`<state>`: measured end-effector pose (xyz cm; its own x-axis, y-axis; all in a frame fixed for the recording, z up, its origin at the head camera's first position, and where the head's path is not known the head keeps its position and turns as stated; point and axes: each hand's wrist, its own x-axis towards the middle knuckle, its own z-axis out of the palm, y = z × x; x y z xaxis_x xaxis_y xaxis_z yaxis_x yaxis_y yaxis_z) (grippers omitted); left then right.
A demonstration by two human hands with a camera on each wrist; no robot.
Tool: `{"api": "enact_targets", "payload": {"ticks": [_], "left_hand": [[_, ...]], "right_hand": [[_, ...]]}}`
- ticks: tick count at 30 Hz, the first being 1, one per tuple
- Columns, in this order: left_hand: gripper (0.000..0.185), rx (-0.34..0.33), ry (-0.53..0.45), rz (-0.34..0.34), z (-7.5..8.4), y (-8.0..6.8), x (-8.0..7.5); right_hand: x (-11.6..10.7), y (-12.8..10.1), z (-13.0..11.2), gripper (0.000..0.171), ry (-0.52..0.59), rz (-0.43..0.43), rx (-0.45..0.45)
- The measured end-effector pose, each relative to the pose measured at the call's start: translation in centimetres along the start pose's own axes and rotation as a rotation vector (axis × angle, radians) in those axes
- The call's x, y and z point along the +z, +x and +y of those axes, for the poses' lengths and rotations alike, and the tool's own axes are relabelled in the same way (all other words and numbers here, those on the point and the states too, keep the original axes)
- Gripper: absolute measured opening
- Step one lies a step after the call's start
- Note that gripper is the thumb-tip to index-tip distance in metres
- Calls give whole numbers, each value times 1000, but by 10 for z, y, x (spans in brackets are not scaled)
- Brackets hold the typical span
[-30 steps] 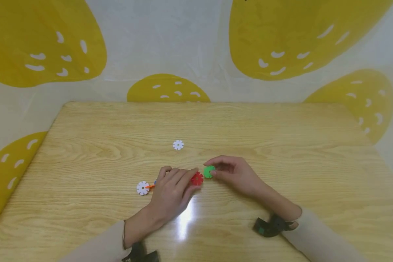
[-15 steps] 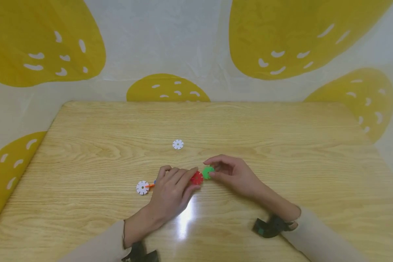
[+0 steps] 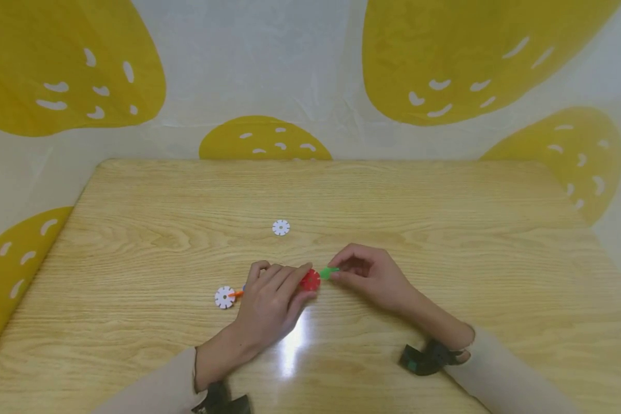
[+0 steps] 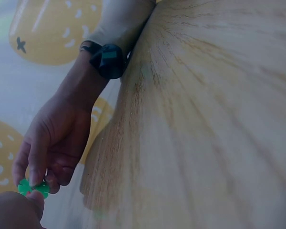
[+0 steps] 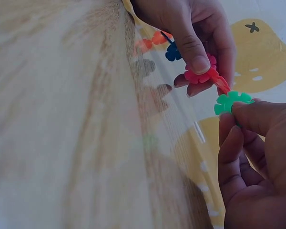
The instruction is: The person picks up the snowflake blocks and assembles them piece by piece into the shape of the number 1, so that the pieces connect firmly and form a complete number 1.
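Observation:
My left hand point(image 3: 269, 302) pinches a chain of notched plastic discs near its right end, thumb on a pinkish-red disc point(image 5: 207, 67). Past that hand, a blue disc point(image 5: 172, 51) and an orange disc point(image 5: 160, 37) belong to the same chain, and a white disc point(image 3: 225, 298) ends it on the left. Another red disc point(image 3: 311, 280) sticks out toward my right hand point(image 3: 370, 275). Between thumb and fingers this hand pinches a green notched disc point(image 5: 231, 101), tilted, its edge right at the red disc's edge. The left palm hides the chain's middle from the head view.
A loose white notched disc point(image 3: 281, 227) lies flat on the wooden table point(image 3: 445, 201), beyond the hands. Behind the table's far edge hangs a pale cloth point(image 3: 269, 63) with yellow shapes. Both wrists wear black camera mounts point(image 3: 428, 357).
The green disc has shifted slightly left against the red disc and turned from nearly face-on to nearly edge-on in the right fingers. The left hand has stayed almost still.

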<state>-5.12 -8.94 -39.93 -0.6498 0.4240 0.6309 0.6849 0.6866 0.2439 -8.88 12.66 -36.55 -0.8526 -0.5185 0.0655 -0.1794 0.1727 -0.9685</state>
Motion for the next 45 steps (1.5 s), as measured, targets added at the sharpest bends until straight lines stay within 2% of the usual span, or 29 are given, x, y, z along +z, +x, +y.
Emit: {"api": "enact_targets", "payload": {"ticks": [16, 25, 37, 45], "left_hand": [[41, -2, -1, 4, 0, 0, 0], [42, -7, -3, -4, 0, 0, 0], [42, 0, 10, -36, -2, 1, 0], [43, 14, 0, -38, -1, 1, 1]], "right_hand": [[0, -2, 0, 12, 39, -6, 25], [2, -2, 0, 12, 89, -13, -15], [6, -1, -3, 15, 43, 11, -138], [6, -4, -2, 15, 23, 35, -120]]}}
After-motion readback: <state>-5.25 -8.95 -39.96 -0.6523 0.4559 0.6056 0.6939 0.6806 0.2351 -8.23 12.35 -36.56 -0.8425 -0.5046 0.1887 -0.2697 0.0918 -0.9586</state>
